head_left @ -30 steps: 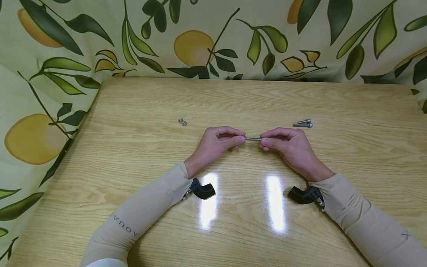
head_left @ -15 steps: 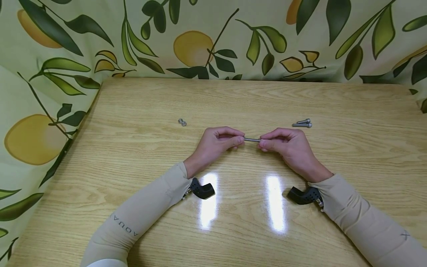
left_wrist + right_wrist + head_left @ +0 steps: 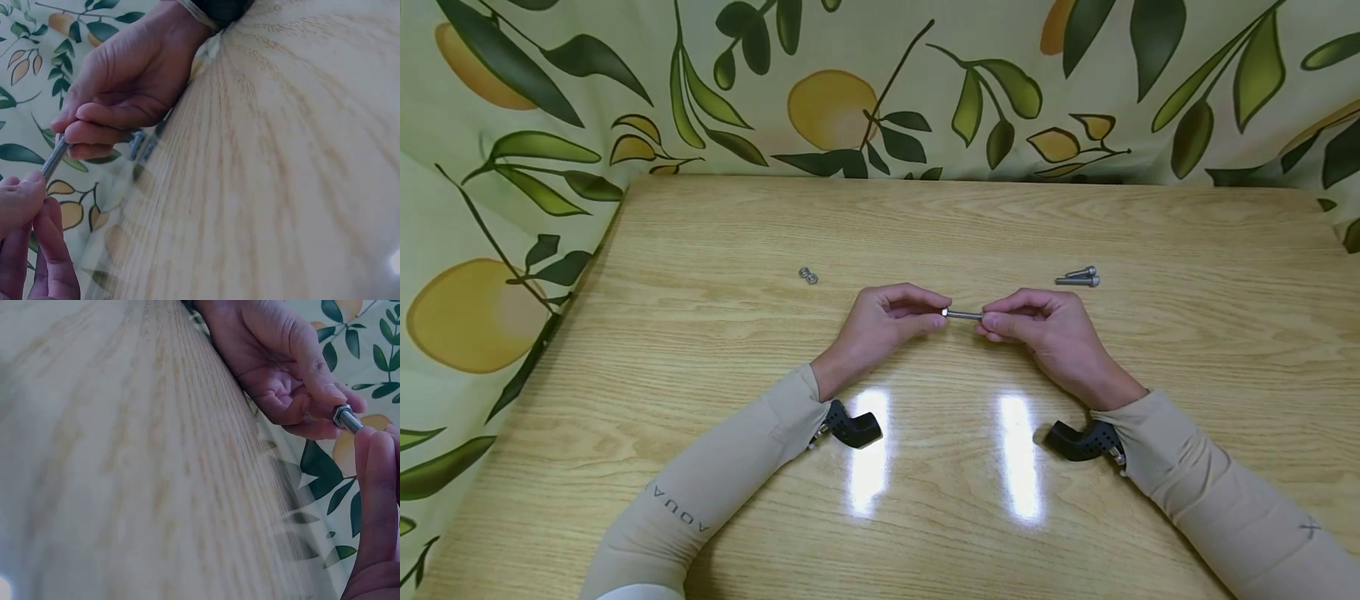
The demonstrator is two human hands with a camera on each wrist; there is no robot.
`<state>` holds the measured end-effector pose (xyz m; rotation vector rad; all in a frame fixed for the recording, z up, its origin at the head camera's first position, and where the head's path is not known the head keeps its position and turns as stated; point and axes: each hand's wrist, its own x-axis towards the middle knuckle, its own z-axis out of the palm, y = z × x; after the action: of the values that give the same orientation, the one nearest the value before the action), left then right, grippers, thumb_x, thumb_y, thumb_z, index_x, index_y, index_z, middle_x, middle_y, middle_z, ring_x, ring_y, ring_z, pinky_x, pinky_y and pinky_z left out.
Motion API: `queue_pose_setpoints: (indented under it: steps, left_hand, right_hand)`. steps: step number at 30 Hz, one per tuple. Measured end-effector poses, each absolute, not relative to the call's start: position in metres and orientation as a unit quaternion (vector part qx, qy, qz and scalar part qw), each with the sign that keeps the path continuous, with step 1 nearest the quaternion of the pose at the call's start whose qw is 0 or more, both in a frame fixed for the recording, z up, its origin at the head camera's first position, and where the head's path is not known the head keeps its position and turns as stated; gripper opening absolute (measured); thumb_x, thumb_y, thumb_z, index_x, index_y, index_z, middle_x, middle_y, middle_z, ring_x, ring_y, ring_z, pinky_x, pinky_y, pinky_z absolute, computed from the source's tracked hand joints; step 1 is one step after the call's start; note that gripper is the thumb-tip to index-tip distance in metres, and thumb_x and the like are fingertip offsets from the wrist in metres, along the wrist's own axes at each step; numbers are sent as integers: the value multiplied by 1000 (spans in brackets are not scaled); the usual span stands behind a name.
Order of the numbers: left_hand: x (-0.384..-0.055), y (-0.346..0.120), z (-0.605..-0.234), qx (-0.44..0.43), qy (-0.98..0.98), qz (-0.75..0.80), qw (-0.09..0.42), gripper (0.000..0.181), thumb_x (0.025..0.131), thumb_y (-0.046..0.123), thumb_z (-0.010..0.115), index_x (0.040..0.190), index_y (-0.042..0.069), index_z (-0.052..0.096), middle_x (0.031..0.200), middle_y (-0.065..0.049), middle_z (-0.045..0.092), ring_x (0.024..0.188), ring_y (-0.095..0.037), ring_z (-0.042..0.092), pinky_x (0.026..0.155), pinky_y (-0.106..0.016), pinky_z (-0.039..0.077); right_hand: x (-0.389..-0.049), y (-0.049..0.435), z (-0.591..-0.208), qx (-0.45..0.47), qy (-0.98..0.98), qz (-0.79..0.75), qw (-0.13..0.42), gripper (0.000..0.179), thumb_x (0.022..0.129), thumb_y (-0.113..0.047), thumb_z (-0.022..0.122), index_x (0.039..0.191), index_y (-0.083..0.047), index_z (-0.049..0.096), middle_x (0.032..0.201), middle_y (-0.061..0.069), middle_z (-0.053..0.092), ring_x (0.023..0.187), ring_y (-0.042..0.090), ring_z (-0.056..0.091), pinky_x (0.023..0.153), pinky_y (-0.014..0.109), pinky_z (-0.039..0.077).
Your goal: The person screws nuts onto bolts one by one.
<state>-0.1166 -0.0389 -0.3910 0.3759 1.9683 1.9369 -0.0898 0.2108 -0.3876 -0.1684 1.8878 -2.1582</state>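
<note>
Over the middle of the table, my two hands meet at a thin threaded bolt (image 3: 965,315) held level. My right hand (image 3: 1051,329) pinches it between thumb and fingers, which hide the head end. At the other end sits a small hex nut (image 3: 342,416), around the bolt's tip. The thumb and index fingertip of my left hand (image 3: 891,317) are right at the nut, slightly parted, so its bright face shows. In the left wrist view, the bolt's thread (image 3: 55,157) spans the gap between both hands.
Two loose nuts (image 3: 808,276) lie on the wooden table (image 3: 737,225) beyond my left hand. Beyond my right hand are two socket-head bolts (image 3: 1078,277), side by side. A fruit-patterned cloth (image 3: 985,92) hangs behind the table and along its left side.
The left thumb and index finger have spread a little at the bolt's tip, exposing the nut they covered. The right hand keeps its grip, almost in place.
</note>
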Motion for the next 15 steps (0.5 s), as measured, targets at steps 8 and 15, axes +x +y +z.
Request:
queue_pose_setpoints:
  steps: [8,15]
  left_hand:
    - [-116,-38,-391,148,689,692,160,24,89,1,78,113,-1,75,118,-17,76,97,-5,72,85,-19,58]
    - [-115,-39,-391,150,683,696,164,22,91,3,77,113,-1,75,119,-19,75,97,-6,73,86,-19,58]
  right_hand:
    - [-90,211,-388,-56,619,-769,149,22,94,-1,73,111,12,70,98,8,80,91,15,79,85,26,62]
    - [-89,211,-388,-53,609,-776,153,23,94,-1,73,112,13,69,101,9,79,93,15,79,86,26,62]
